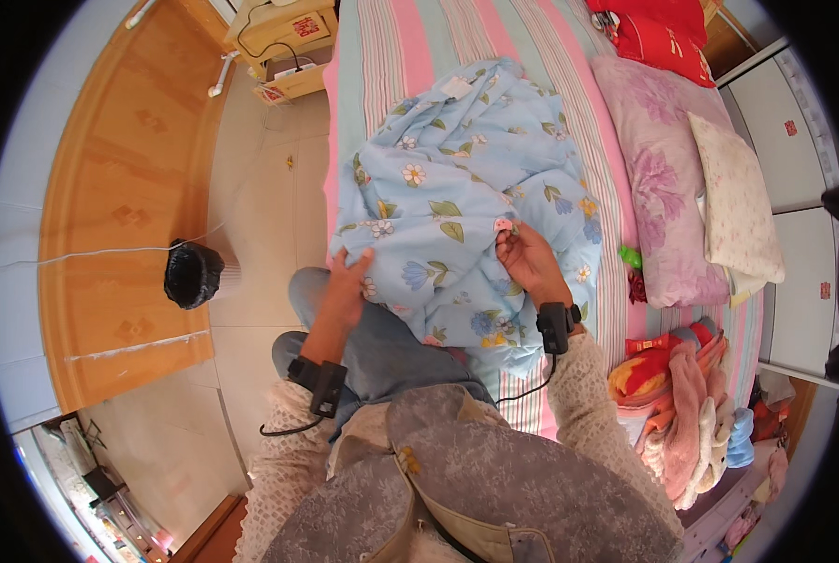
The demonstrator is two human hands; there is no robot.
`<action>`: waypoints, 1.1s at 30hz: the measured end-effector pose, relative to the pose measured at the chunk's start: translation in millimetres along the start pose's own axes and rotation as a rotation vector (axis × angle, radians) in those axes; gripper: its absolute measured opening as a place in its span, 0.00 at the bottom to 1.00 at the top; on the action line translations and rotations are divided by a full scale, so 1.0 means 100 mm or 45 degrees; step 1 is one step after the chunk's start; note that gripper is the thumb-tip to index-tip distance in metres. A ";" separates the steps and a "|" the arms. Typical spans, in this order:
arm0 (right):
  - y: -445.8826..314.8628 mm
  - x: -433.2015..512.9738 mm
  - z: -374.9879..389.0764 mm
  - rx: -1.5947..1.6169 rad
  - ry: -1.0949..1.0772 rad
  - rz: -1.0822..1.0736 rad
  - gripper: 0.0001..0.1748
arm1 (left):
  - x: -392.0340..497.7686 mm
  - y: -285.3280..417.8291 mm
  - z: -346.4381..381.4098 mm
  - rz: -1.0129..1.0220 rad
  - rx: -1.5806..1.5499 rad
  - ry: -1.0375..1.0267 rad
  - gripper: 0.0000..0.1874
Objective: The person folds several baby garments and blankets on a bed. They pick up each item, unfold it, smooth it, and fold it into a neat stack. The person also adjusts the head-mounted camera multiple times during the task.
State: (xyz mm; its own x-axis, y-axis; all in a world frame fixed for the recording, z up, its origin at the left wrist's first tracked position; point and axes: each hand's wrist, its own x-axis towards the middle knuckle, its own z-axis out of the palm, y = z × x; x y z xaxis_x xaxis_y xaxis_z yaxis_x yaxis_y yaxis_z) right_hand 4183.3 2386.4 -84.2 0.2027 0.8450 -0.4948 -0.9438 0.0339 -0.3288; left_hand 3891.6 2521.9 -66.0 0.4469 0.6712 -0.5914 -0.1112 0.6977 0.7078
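A light blue cloth with a flower print (440,183) lies rumpled across a striped bed sheet (455,35), its near part by my lap. At the cloth's left edge, my left hand (349,278) rests with its fingers spread. My right hand (525,257) pinches a bit of the cloth between thumb and fingertips, beside a small pink printed or attached figure; which one I cannot tell. A white tag (457,88) shows near the cloth's far end. Both wrists wear black strapped devices.
On the bed's right lie a purple-flowered pillow (655,176), a cream folded cloth (736,204), a green object (630,256) and a heap of plush fabrics (683,422). A black-lined bin (194,274) stands on the floor at left, below a thin white cable. A wooden nightstand (282,35) stands beyond.
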 end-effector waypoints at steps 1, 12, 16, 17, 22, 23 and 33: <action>-0.02 -0.02 0.02 -0.030 0.021 -0.056 0.09 | -0.02 -0.09 0.01 -0.047 0.091 0.048 0.23; 0.20 -0.08 -0.07 -0.500 0.043 0.068 0.21 | -0.11 0.20 0.02 0.278 -0.206 -0.137 0.17; 0.47 0.01 0.04 -0.330 -0.022 0.044 0.14 | -0.07 0.32 -0.03 0.304 -0.270 -0.082 0.17; 0.48 0.03 0.07 -0.285 -0.004 0.003 0.14 | -0.04 0.29 -0.06 0.319 -0.258 -0.052 0.17; 0.29 0.08 0.20 0.391 -0.625 -0.026 0.16 | 0.00 -0.06 -0.12 0.226 0.038 0.210 0.20; 0.25 0.06 0.20 0.215 -0.325 -0.109 0.18 | -0.03 -0.11 -0.12 0.179 0.125 0.256 0.22; 0.36 -0.29 0.16 -0.949 0.040 -0.053 0.23 | -0.22 -0.34 -0.02 0.015 0.118 0.075 0.19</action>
State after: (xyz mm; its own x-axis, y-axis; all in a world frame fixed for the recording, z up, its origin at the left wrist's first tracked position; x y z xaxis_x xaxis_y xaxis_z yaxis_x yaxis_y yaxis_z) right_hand 4139.7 2371.2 -68.8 0.2521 0.8350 -0.4892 -0.5105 -0.3147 -0.8002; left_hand 3884.0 2484.2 -77.7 0.3928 0.6945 -0.6029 -0.0322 0.6655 0.7457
